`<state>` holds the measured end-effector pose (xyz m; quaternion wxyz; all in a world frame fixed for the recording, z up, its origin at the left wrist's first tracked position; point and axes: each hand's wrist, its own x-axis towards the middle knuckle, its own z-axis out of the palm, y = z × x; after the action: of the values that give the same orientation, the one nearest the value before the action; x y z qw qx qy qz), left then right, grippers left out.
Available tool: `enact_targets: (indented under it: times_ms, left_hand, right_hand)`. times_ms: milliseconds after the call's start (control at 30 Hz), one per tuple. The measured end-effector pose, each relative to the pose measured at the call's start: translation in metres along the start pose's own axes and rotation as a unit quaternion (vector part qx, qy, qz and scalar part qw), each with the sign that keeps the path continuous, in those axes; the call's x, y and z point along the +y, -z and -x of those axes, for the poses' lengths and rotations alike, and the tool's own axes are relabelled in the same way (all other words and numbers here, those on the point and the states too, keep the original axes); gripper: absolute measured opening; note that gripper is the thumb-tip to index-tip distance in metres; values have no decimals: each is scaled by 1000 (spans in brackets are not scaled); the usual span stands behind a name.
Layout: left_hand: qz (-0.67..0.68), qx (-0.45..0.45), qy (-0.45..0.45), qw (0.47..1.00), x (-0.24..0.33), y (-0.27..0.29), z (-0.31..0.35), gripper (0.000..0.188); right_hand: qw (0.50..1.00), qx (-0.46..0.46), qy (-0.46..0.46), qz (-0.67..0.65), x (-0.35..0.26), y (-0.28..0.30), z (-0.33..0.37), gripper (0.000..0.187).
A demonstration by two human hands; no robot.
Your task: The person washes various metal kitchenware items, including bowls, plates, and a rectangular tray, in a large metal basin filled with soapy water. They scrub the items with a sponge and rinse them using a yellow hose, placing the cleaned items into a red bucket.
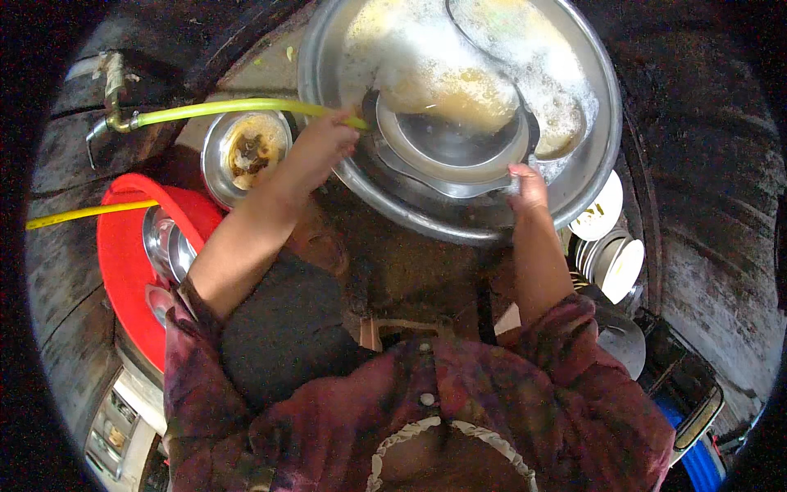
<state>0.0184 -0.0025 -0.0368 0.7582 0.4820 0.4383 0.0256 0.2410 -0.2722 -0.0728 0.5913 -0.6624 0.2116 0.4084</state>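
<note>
Seen from above, a person in a dark red patterned top leans over a wide metal washing basin (pixel 590 74). Their right hand (pixel 527 185) grips the near rim of a steel plate (pixel 451 143) lying inside the basin, fingers curled over its edge. Their left hand (pixel 326 141), just left of the basin, is closed around a green hose (pixel 221 108) whose end reaches the basin's rim. Beyond the plate, soapy foam (pixel 492 57) fills the basin. Left of the basin sit a dirty steel bowl (pixel 246 148) and a red tub (pixel 127 262); right of it, white dishes (pixel 615 262) are stacked.
</note>
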Motion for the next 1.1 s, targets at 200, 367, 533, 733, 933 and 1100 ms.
enact_targets:
  times_ms: [200, 367, 533, 733, 933, 1100]
  left_hand:
    - [211, -100, 195, 953, -20, -2, -13, 36]
    - [200, -161, 170, 951, 6, -21, 13, 40]
    - [123, -83, 63, 987, 7, -9, 23, 39]
    - [140, -16, 29, 990, -1, 16, 27, 32]
    - [74, -39, 33, 996, -3, 16, 33, 26]
    - [52, -100, 42, 993, 14, -2, 40, 40]
  right_hand:
    - [988, -128, -36, -74, -21, 45, -17, 68]
    - [984, -144, 67, -77, -20, 29, 24, 51]
    - [983, -68, 134, 108, -58, -14, 47, 33]
    - [844, 143, 304, 418, -96, -25, 8, 36]
    - [875, -13, 366, 318, -59, -104, -22, 31]
    - [869, -80, 394, 289, -27, -167, -19, 27]
